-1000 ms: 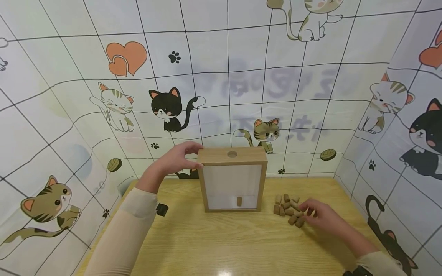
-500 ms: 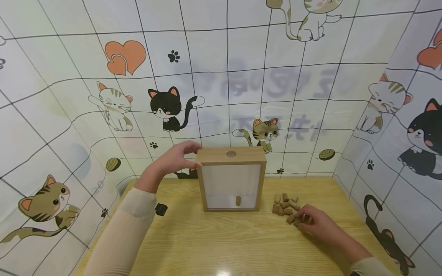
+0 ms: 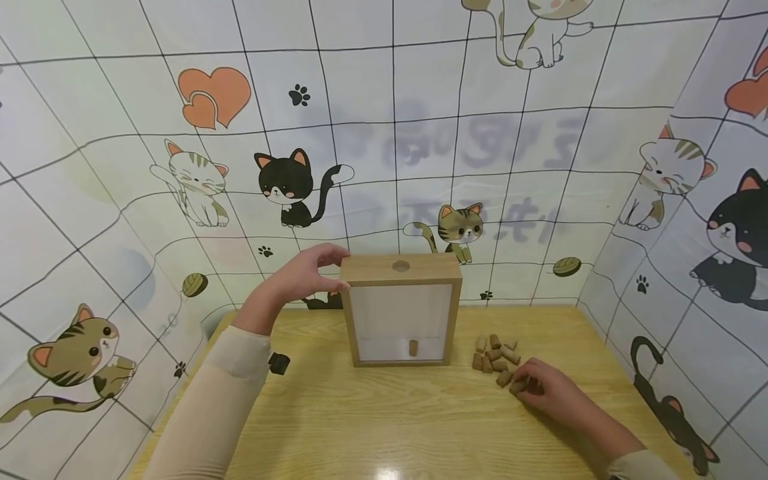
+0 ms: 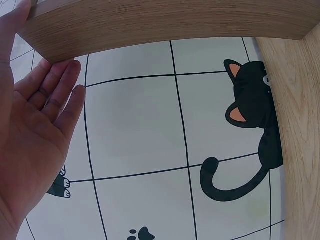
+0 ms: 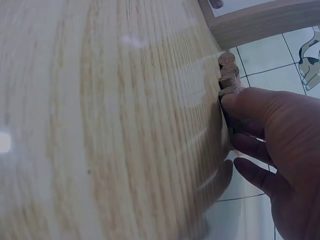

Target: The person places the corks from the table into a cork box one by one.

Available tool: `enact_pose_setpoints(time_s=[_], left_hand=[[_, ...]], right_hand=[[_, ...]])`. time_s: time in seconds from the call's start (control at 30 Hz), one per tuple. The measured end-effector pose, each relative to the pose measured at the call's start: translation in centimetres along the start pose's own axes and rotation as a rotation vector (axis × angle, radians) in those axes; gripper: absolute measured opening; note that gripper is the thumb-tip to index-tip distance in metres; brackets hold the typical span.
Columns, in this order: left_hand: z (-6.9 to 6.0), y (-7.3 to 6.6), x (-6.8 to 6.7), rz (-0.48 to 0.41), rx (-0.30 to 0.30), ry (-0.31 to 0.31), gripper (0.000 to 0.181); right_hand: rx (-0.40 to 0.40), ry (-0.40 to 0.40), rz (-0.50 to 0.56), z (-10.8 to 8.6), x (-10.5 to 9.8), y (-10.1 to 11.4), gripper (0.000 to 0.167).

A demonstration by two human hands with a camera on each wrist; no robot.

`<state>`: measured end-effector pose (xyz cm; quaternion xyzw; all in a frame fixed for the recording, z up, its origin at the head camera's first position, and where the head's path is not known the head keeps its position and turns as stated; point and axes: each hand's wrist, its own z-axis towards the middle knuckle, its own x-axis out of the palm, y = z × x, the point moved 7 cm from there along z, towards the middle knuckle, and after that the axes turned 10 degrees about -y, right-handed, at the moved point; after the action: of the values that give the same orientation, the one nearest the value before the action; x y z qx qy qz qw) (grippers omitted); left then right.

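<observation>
An upright wooden box [image 3: 401,270] with a clear front and a round hole in its top stands on the table. One cork [image 3: 413,347] shows low behind its front. My left hand [image 3: 303,275] grips the box's upper left corner, thumb at the front and fingers at the back; in the left wrist view the palm [image 4: 32,145] is beside the wooden edge [image 4: 165,25]. My right hand [image 3: 555,393] pinches a cork [image 3: 517,387] at the near right of a loose cork pile [image 3: 494,356]. In the right wrist view the thumb [image 5: 250,102] partly hides the corks [image 5: 227,70].
The wooden table [image 3: 372,420] extends in front of the box. A wall covering [image 3: 372,153] with a grid and cartoon cats rises behind and at both sides. A small black object [image 3: 279,363] is beside the left sleeve.
My right hand has moved slightly down and left to the near cork, and its fingers have closed in around it. My left hand keeps its grip on the box.
</observation>
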<state>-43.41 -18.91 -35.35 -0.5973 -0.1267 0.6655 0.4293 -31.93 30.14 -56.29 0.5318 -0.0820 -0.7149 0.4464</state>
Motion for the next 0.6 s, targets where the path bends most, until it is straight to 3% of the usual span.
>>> enact_pose_setpoints(time_s=[0.17, 0.33, 0.6], left_hand=[[0.01, -0.03, -0.01, 0.001, 0.0, -0.005, 0.071], [-0.05, 0.01, 0.0, -0.002, -0.002, -0.005, 0.071], [-0.1, 0.05, -0.01, -0.019, -0.005, -0.006, 0.07]], right_hand=[[-0.024, 0.026, -0.028, 0.05, 0.28, 0.15, 0.031], [-0.034, 0.004, -0.035, 0.09, 0.28, 0.46, 0.028], [0.059, -0.019, -0.014, 0.61, -0.04, 0.61, 0.021]])
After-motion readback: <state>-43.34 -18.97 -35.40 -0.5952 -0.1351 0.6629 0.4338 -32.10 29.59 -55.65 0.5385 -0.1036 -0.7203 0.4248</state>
